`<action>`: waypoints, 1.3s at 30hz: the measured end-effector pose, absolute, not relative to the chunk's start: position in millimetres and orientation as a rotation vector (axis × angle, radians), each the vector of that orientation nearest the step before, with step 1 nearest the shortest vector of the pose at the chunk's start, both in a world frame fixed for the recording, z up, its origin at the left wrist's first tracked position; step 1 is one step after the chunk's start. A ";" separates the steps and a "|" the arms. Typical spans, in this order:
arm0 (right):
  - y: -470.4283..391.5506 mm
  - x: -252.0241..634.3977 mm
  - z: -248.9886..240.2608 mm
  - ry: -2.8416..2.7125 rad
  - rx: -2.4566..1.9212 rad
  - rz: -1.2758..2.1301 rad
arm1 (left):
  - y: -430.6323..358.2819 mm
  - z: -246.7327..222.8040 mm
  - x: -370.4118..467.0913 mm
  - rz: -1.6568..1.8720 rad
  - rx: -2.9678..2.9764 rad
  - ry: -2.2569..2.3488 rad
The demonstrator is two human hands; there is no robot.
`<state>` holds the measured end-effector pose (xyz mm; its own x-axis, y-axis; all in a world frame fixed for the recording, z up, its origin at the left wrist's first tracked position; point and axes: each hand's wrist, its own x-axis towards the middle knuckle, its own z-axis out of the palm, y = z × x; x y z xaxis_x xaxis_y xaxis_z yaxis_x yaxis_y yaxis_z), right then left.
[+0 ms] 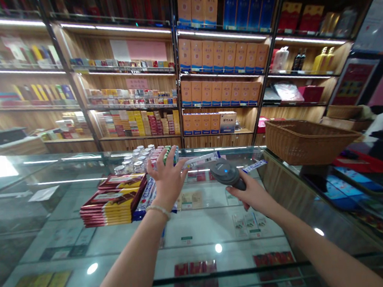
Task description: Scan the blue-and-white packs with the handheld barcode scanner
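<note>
My left hand is raised over the glass counter, fingers spread and bent. A white-and-blue stick pack has its left end by my left thumb; I cannot tell whether they touch. My right hand grips a dark barcode scanner by its handle, head toward the left. Past my right hand lies a second blue-and-white stick pack. Beside my left wrist are stacked red-and-yellow chocolate packs and several blue-white sticks. Small clear-lidded jars and candy rolls stand behind, partly hidden by my fingers.
A wicker basket stands at the right end of the counter. Flat packs with price tags show under the glass. Shelves of orange boxes and cigarette-like packs line the back wall. A white paper lies at left.
</note>
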<state>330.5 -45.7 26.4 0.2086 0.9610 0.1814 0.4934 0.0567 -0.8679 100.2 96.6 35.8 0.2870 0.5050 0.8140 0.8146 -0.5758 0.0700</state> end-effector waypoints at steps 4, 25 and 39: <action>-45.2 331.9 23.8 -1.494 -1.644 0.519 | 96.7 35.4 100.9 -1.162 -2.194 -1.191; -35.3 362.3 22.3 -1.743 -2.242 -0.340 | 97.6 34.6 100.5 -1.204 -2.230 -1.196; -35.3 361.8 12.8 -1.984 -2.191 -0.378 | 98.9 31.8 102.6 -1.228 -2.222 -1.156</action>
<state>361.8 -35.3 12.8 0.0875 0.9523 0.2922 0.9931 -0.1064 0.0493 102.6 98.9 31.8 0.2916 0.4878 0.8228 0.7918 -0.6058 0.0785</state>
